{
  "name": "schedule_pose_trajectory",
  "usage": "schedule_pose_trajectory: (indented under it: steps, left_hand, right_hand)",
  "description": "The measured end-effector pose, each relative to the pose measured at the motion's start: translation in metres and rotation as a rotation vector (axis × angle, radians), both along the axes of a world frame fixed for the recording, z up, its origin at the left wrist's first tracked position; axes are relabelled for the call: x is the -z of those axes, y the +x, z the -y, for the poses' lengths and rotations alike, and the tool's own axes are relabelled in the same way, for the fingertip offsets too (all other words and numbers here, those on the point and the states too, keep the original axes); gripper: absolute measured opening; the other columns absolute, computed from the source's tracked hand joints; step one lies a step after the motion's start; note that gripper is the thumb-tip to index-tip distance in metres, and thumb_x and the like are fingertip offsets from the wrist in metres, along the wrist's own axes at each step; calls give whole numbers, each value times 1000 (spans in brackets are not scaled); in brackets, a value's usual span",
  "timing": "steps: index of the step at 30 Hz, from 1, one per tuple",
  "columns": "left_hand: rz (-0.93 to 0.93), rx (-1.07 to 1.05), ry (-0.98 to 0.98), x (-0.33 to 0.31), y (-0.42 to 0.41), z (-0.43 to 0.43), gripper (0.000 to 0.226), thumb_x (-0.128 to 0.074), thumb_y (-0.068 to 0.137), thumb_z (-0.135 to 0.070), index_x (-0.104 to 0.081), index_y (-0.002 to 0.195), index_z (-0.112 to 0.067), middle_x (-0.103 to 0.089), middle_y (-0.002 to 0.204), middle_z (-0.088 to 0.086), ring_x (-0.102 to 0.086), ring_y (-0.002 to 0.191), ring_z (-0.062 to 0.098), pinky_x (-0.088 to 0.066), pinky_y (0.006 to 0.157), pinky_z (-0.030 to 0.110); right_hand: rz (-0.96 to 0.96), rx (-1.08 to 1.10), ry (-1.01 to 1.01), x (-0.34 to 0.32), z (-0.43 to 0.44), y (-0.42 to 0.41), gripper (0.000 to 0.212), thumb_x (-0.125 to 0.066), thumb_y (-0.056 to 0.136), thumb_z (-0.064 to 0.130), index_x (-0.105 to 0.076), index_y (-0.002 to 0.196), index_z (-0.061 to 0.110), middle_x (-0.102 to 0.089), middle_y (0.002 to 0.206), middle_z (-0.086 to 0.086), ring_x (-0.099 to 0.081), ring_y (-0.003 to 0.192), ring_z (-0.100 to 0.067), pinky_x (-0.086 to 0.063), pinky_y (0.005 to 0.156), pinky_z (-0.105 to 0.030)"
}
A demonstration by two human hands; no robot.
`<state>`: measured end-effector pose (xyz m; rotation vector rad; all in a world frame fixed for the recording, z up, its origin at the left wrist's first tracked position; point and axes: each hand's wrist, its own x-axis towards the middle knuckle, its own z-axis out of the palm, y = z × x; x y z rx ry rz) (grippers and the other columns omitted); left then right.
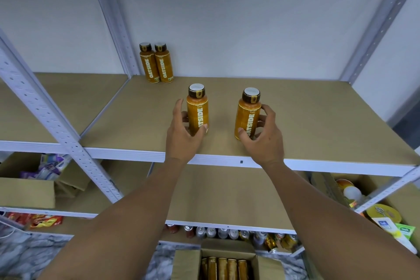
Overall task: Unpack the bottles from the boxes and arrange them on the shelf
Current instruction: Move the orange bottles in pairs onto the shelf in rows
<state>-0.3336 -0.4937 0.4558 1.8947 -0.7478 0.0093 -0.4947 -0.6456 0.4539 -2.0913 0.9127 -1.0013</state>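
Two orange Oatside bottles with dark brown caps stand upright near the front of the top shelf board (318,125), well apart from each other. The left-hand Oatside bottle (197,107) is gripped low on its body by the left hand (181,134), with the thumb lying across the front of the label and the fingers curled round the far side. The right-hand Oatside bottle (248,111) is held the same way by the right hand (264,141): thumb at the lower front, fingers wrapped round the right side of the label. Whether either base rests fully on the board cannot be told. At the back left corner of the same board, against the wall, a pair of Oatside bottles (156,63) stands upright, side by side and touching. Both forearms reach up over the white front edge of the shelf. Below on the floor, between the arms, an open carton (227,249) holds a row of packed bottles (223,266) with brown tops. Behind it, on the lowest level, a row of drink cans (218,233) lines the edge. A white perforated upright (45,109) slants across the left side, with a cardboard box (25,191) and red snack packets (45,220) on the shelves beyond it.
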Motion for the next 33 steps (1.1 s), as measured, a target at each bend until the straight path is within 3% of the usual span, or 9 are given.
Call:
schedule_pose_trajectory:
  steps: [3, 7, 10, 15, 21, 27, 33]
  left_hand:
    - [22, 63, 41, 1, -1, -1, 98, -78, 89, -35, -10, 159, -38, -53, 149, 2, -57, 118, 11, -50, 93, 29]
    - [41, 140, 77, 0, -2, 0, 99, -79, 89, -35, -9, 159, -39, -52, 152, 2, -60, 127, 20, -55, 100, 39]
    - [40, 179, 83, 0, -2, 0, 102, -79, 88, -36, -6, 160, -40, -51, 153, 2, -61, 126, 19, -56, 97, 35]
    - [37, 206, 103, 0, -2, 0, 103, -78, 89, -38, -3, 160, -42, -47, 157, 1, -60, 128, 21, -55, 99, 37]
    - [44, 221, 102, 0, -3, 1, 104, -79, 87, -40, -5, 160, -41, -47, 156, 1, -60, 128, 20, -54, 96, 33]
    - [66, 232, 119, 0, -4, 2, 104, -79, 86, -44, -5, 160, -41, -48, 156, -1, -60, 127, 18, -52, 90, 24]
    - [76, 228, 118, -1, -6, 0, 104, -80, 85, -45, -8, 161, -39, -51, 154, 0, -63, 123, 19, -56, 92, 29]
  right_hand:
    - [-13, -6, -11, 1, 0, -1, 81, -78, 83, 45, -28, 147, 36, -64, 130, 4, -68, 96, -19, -58, 83, -36]
    - [-25, -23, -18, 1, 0, -1, 81, -78, 84, 46, -28, 147, 35, -64, 130, 3, -68, 92, -16, -60, 81, -36]
    - [-44, -52, -30, 1, 0, 0, 82, -79, 83, 48, -29, 148, 34, -65, 129, 1, -68, 91, -15, -59, 78, -32]
    - [-78, -101, -32, 2, 1, 0, 85, -78, 83, 53, -28, 149, 33, -64, 133, -1, -67, 95, -15, -62, 82, -36]
    - [-78, -152, -43, -2, -2, 0, 88, -80, 82, 52, -28, 151, 34, -63, 137, 1, -65, 94, -10, -60, 82, -29]
    - [-93, -173, -13, -4, -4, 1, 89, -81, 79, 57, -27, 148, 39, -64, 136, 1, -70, 96, -15, -63, 86, -40]
    - [-107, -165, -24, -5, -2, 2, 90, -81, 77, 60, -31, 147, 35, -68, 128, 2, -67, 85, -8, -61, 80, -31]
